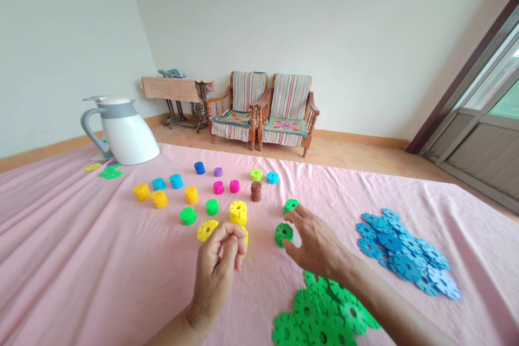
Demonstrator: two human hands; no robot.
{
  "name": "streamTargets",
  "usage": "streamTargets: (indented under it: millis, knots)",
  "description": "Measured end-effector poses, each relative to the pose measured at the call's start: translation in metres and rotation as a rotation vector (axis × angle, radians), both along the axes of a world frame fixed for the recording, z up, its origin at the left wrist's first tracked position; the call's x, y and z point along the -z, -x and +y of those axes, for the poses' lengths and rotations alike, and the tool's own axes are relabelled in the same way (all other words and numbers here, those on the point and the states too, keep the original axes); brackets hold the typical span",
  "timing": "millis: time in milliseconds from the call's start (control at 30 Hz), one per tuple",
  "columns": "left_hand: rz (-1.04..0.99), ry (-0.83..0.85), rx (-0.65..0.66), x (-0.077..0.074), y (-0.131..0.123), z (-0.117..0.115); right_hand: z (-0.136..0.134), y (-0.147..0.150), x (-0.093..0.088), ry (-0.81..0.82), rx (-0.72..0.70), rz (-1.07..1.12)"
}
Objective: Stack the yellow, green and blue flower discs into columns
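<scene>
Nearest, a loose pile of green notched discs (320,308) spreads over the pink cloth (101,281). Left of it, the person's left hand (217,267) is curled, fingers bent toward the thumb; whether it grasps anything cannot be told. To the right, the right hand (314,240) is released, thumb and fingers apart, just beside a dark green stack (280,237). A blue pile (405,259) lies farther right. Beyond the left hand rises a yellow stack (238,219), then a brown stack (255,192). A white jug (132,138) stands far left.
</scene>
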State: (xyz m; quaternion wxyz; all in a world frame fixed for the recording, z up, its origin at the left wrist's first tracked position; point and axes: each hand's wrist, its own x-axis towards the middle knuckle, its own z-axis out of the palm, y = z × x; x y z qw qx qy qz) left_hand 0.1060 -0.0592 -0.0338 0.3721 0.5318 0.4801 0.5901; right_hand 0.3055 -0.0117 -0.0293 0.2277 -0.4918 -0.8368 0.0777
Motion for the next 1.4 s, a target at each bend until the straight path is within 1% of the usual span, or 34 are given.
streamTargets:
  millis: [67,133,233,267,333,467,767,1000,1067,1133,1267,1400]
  knots:
    - [-0.005,0.006,-0.001,0.001,0.000,0.000,-0.008,-0.007,-0.006,0.021,-0.009,0.022]
    - [-0.009,0.011,0.003,0.001,0.000,0.001,-0.020,-0.014,-0.013,0.131,-0.067,0.029]
    - [-0.008,0.015,0.007,0.002,0.000,0.003,-0.040,-0.024,-0.024,0.363,-0.211,0.008]
    - [-0.006,0.014,0.005,0.002,0.000,0.003,-0.046,-0.026,-0.026,0.412,-0.242,-0.008]
    - [0.000,0.011,-0.002,0.001,0.001,0.003,-0.055,-0.028,-0.030,0.455,-0.275,-0.050]
    - [0.018,0.007,-0.010,0.001,0.001,0.003,-0.062,-0.027,-0.031,0.467,-0.301,-0.107]
    - [0.048,-0.002,-0.003,0.001,0.000,0.001,-0.064,-0.022,-0.026,0.474,-0.276,-0.135]
    - [0.060,-0.006,-0.005,0.002,0.002,0.002,-0.059,-0.021,-0.011,0.362,-0.192,-0.092]
    - [0.063,-0.009,-0.005,0.002,0.001,0.002,-0.058,-0.023,-0.009,0.344,-0.184,-0.068]
    - [0.065,-0.008,-0.007,0.002,0.001,0.002,-0.058,-0.026,-0.011,0.371,-0.187,-0.051]
    - [0.063,0.002,-0.003,0.002,0.000,0.002,-0.060,-0.030,-0.022,0.481,-0.218,-0.064]
    - [0.067,0.001,0.001,0.001,0.001,0.003,-0.060,-0.028,-0.026,0.477,-0.209,-0.104]
